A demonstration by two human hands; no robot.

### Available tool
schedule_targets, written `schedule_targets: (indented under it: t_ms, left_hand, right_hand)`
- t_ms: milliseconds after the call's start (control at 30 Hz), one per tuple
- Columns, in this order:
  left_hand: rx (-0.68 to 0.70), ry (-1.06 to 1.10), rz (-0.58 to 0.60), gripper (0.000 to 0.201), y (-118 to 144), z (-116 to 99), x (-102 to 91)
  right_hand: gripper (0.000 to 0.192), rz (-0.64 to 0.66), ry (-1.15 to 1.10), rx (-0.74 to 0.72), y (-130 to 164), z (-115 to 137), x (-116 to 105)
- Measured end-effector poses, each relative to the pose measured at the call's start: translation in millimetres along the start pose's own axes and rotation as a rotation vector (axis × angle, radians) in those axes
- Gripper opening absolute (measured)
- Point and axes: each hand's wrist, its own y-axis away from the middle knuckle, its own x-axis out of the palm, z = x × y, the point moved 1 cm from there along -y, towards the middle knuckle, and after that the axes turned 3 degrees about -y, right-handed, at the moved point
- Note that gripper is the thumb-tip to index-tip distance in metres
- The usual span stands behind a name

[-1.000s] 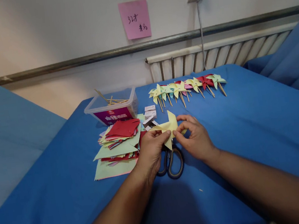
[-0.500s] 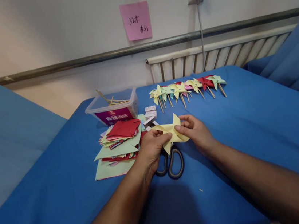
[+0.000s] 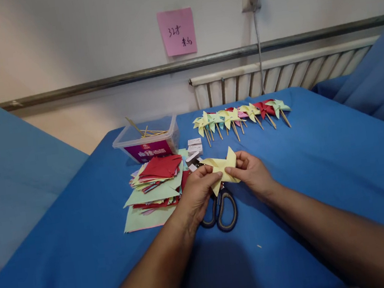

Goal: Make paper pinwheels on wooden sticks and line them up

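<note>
A yellow paper pinwheel point(image 3: 222, 167), its points folded inward, is held between both hands above the table. My left hand point(image 3: 200, 190) pinches its left side, thumb near the centre. On the right side, my right hand point(image 3: 252, 172) grips it with the thumb pressed close to the middle. No stick shows on this pinwheel. Just below it lie scissors point(image 3: 227, 212) with dark handles, their blades mostly hidden under the paper and my left hand. Behind my left hand are small white boxes point(image 3: 194, 146).
A clear plastic tub point(image 3: 149, 142) of wooden sticks stands at the back left. In front of it is a stack of coloured paper point(image 3: 161, 168). Several finished pinwheels point(image 3: 232, 119) on sticks lie in a row at the back. Blue cloth point(image 3: 294, 225) covers the table.
My right thumb has pressed closer to the pinwheel's centre, folding its right side inward. The two thumbs are nearer each other. The view has tilted slightly upward.
</note>
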Motion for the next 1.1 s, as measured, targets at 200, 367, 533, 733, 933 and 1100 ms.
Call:
schedule_targets:
  t_ms: [200, 367, 533, 733, 933, 1100]
  left_hand:
    - [0.053, -0.061, -0.08, 0.029, 0.2, 4.1, -0.3]
    - [0.074, -0.124, -0.102, 0.029, 1.1, 5.4, -0.5]
    - [0.093, -0.131, -0.132, 0.025, 2.6, 4.2, 1.0]
    - [0.107, -0.154, -0.141, 0.023, 6.2, 3.4, 2.6]
    - [0.118, -0.142, -0.145, 0.021, 2.7, 9.2, -0.1]
    - [0.121, -0.143, -0.145, 0.021, 2.0, 11.1, 0.7]
  right_hand:
    - [0.04, 0.022, 0.042, -0.025, 0.7, -5.3, 1.9]
    - [0.04, 0.027, 0.051, -0.025, 2.0, -8.0, 3.8]
    - [0.043, 0.037, 0.077, -0.023, 2.7, -10.0, 1.5]
    - [0.046, 0.053, 0.073, -0.009, 1.9, -17.7, -3.0]
    - [0.046, 0.05, 0.081, 0.011, 5.6, -13.1, -2.6]
    - [0.035, -0.034, 0.115, -0.049, 3.3, -13.6, -13.3]
